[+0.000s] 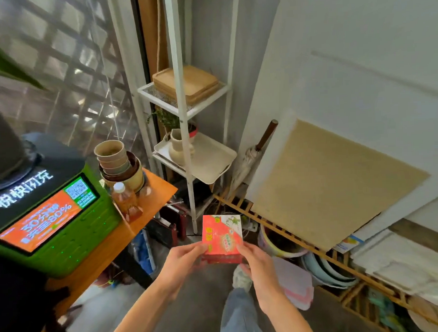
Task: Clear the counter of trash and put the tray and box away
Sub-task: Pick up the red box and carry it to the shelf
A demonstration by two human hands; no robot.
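Note:
I hold a red and white printed box (222,234) in front of me with both hands, above the floor. My left hand (182,261) grips its left near corner and my right hand (257,262) grips its right near corner. Ahead stands a white metal shelf rack (181,112). Its upper shelf carries stacked wooden trays (196,81). On the shelf below lies a white tray (213,163) with a cream vase (177,147) on it. An orange counter (130,230) is at my left.
On the counter sit a green charging kiosk (54,218), a drink bottle (124,197) and stacked pots (117,160). A folded umbrella (252,159) leans by the rack. A tan board (331,183) rests against the wall over a wooden slatted rack (286,234) with basins.

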